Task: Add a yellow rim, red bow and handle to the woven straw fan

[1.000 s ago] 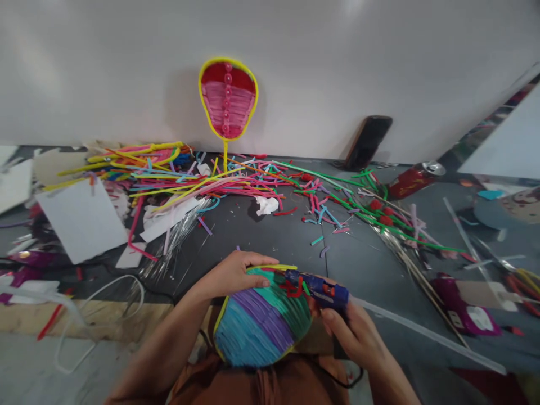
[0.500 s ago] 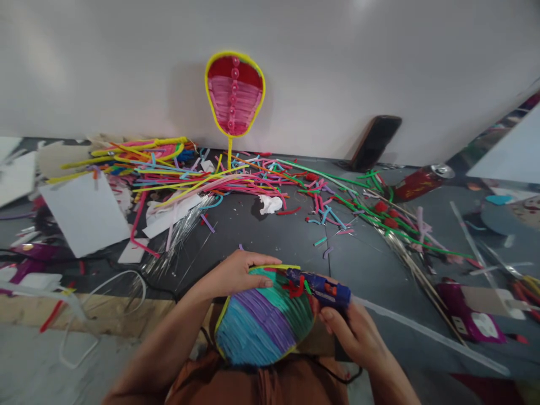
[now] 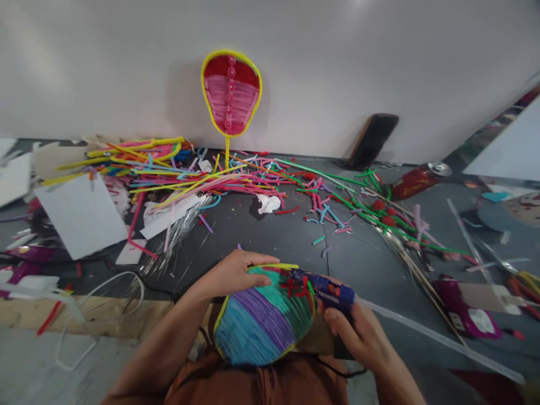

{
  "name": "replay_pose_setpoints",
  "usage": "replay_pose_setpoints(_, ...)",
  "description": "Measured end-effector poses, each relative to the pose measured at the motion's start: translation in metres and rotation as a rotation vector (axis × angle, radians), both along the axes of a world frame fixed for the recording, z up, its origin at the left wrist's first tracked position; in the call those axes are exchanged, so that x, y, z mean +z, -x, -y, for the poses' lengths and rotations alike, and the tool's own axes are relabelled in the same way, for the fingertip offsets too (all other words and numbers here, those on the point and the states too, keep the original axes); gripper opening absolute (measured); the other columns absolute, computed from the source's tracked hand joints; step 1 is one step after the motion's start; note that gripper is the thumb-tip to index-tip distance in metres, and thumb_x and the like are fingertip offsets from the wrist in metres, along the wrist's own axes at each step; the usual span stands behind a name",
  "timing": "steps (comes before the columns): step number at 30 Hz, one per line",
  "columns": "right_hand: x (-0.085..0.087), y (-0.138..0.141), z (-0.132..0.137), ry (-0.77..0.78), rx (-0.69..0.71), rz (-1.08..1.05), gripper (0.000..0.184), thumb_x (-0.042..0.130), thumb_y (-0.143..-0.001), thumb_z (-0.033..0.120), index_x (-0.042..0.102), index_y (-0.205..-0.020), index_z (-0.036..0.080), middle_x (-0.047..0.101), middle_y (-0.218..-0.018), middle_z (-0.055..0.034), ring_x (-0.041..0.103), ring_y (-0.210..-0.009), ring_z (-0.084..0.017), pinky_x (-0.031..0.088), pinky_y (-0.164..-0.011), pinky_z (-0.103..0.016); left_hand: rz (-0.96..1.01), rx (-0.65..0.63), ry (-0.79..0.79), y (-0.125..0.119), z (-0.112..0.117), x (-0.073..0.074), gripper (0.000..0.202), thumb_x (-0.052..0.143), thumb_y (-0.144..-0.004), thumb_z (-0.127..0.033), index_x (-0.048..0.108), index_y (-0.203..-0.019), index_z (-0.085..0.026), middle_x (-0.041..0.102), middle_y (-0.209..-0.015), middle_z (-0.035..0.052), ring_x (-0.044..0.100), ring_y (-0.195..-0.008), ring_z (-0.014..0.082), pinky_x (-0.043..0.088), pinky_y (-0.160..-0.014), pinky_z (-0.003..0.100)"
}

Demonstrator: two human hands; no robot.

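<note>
My left hand (image 3: 236,274) grips the striped fan (image 3: 261,323) by its rim, apparently steadying it under the glue gun (image 3: 325,288) clamped in my right hand (image 3: 358,333).

Single head-worn camera looks forward and down over the tabletop (image 3: 274,236), close above the hands, facing the wall (image 3: 126,67).
</note>
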State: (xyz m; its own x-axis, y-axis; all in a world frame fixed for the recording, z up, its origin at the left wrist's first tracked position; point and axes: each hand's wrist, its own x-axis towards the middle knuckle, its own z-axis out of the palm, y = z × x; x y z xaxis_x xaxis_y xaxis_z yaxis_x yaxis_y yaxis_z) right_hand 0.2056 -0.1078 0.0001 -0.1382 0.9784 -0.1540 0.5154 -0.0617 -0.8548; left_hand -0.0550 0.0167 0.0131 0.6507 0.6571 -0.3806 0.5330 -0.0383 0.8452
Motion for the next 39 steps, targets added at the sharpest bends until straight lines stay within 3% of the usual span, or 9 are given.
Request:
replay_pose_setpoints(5,-0.005,-0.018,0.012,-0.039,-0.146,-0.029,0.039,0.043,-0.092,0.037,0.046,-0.127,0.020,0.068,-0.083,-0.0044,0.059,-0.055,-0.016,0.051,-0.052,-0.027,-0.004,-0.009,-0.027,0.000,-0.001,-0.001,0.044,0.063,-0.078,-0.032,0.064,-0.121,-0.022,0.069,-0.116,0.0010,0.066,-0.101,0.0207,0.047,-0.088,0.024)
replay_pose_setpoints(10,-0.020,-0.051,0.010,-0.212,-0.400,0.455,0.050,0.048,-0.088,0.042,0.042,-0.134,0.022,0.067,-0.099,-0.0093,0.065,-0.086,-0.026,0.053,-0.073,-0.036,-0.012,0.002,-0.009,-0.001,0.000,0.001,0.043,0.064,-0.078,-0.032,0.065,-0.120,-0.024,0.068,-0.118,0.0004,0.065,-0.106,0.0217,0.046,-0.091,0.027)
replay_pose_setpoints(16,-0.042,-0.075,0.007,-0.285,-0.289,0.902,0.052,0.038,-0.092,0.041,0.046,-0.136,0.016,0.065,-0.091,-0.0132,0.056,-0.078,-0.030,0.051,-0.071,-0.047,-0.005,0.003,0.004,-0.002,0.001,0.001,0.042,0.063,-0.078,-0.030,0.065,-0.119,-0.023,0.068,-0.119,0.0009,0.063,-0.109,0.0222,0.047,-0.091,0.027)
replay_pose_setpoints(20,-0.032,-0.068,0.006,-0.380,-0.288,0.981,0.040,0.038,-0.092,0.031,0.058,-0.124,0.019,0.061,-0.111,-0.0158,0.056,-0.090,-0.030,0.049,-0.078,-0.050,0.001,-0.011,0.000,-0.001,0.000,-0.002,0.043,0.063,-0.078,-0.031,0.064,-0.120,-0.022,0.067,-0.120,0.0012,0.063,-0.109,0.0216,0.046,-0.092,0.026)
replay_pose_setpoints(23,-0.013,-0.042,-0.007,-0.545,-0.299,0.826,0.031,0.042,-0.092,0.026,0.063,-0.115,0.020,0.059,-0.117,-0.0149,0.055,-0.100,-0.030,0.046,-0.086,-0.051,0.018,-0.021,-0.018,0.000,0.000,-0.003,0.043,0.063,-0.079,-0.033,0.064,-0.121,-0.021,0.067,-0.120,0.0022,0.064,-0.108,0.0214,0.046,-0.093,0.026)
replay_pose_setpoints(26,-0.001,-0.004,-0.026,-0.596,-0.146,0.481,0.030,0.047,-0.092,0.018,0.060,-0.119,0.024,0.062,-0.114,-0.0105,0.056,-0.105,-0.024,0.049,-0.088,-0.043,0.033,-0.027,-0.021,-0.001,0.000,-0.002,0.042,0.063,-0.080,-0.032,0.064,-0.120,-0.020,0.068,-0.118,0.0025,0.065,-0.106,0.0207,0.046,-0.091,0.026)
replay_pose_setpoints(29,-0.002,0.028,-0.042,-0.585,0.003,0.293,0.032,0.049,-0.092,0.015,0.059,-0.120,0.024,0.063,-0.115,-0.0097,0.057,-0.106,-0.022,0.051,-0.088,-0.039,0.062,-0.026,-0.011,-0.002,0.000,-0.001,0.042,0.063,-0.080,-0.030,0.064,-0.120,-0.019,0.069,-0.116,0.0016,0.065,-0.103,0.0196,0.047,-0.090,0.024)
replay_pose_setpoints(33,-0.010,0.045,-0.048,-0.555,0.075,0.220,0.029,0.051,-0.092,0.016,0.061,-0.119,0.022,0.066,-0.108,-0.0091,0.059,-0.099,-0.021,0.053,-0.085,-0.037,0.092,-0.023,0.008,-0.002,0.000,-0.003,0.042,0.064,-0.080,-0.031,0.065,-0.120,-0.019,0.069,-0.116,0.0015,0.065,-0.105,0.0197,0.046,-0.091,0.024)
replay_pose_setpoints(39,-0.014,0.042,-0.042,-0.559,0.088,0.259,0.028,0.052,-0.091,0.019,0.064,-0.117,0.021,0.066,-0.102,-0.0096,0.061,-0.091,-0.020,0.054,-0.080,-0.036,0.063,-0.010,0.018,0.000,0.001,-0.006,0.043,0.064,-0.080,-0.032,0.064,-0.121,-0.020,0.068,-0.119,0.0022,0.063,-0.108,0.0210,0.045,-0.093,0.026)
